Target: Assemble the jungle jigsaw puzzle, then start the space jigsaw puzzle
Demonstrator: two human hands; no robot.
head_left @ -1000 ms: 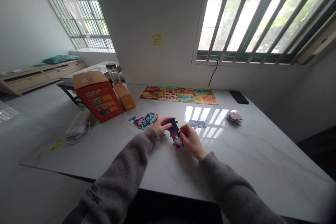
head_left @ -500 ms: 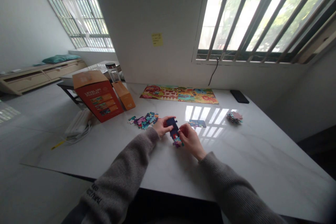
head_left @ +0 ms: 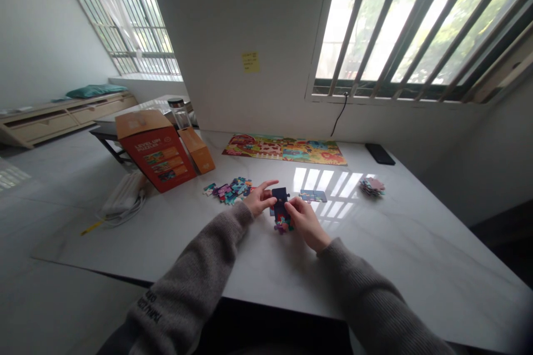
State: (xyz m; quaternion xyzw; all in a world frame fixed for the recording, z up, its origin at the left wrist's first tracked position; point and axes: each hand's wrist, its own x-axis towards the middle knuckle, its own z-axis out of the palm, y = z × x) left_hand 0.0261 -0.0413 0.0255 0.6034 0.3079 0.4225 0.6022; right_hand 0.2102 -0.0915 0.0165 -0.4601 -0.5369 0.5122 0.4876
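Dark puzzle pieces are between my hands above the white table. My right hand pinches them at their right edge. At their left edge my left hand has its thumb and a finger against them, with the index finger stretched out. Just below are colourful pieces in red, purple and teal. A heap of colourful pieces lies left of my left hand. Two joined blue-grey pieces lie beyond my right hand.
A red and orange puzzle box stands at the left, near a white power strip and a glass bottle. An assembled puzzle strip lies by the wall. Farther right are a piece stack and a black phone.
The dark pieces have turned more upright and shifted slightly right. My left index finger has lifted off them. My right hand's grip has moved up a little.
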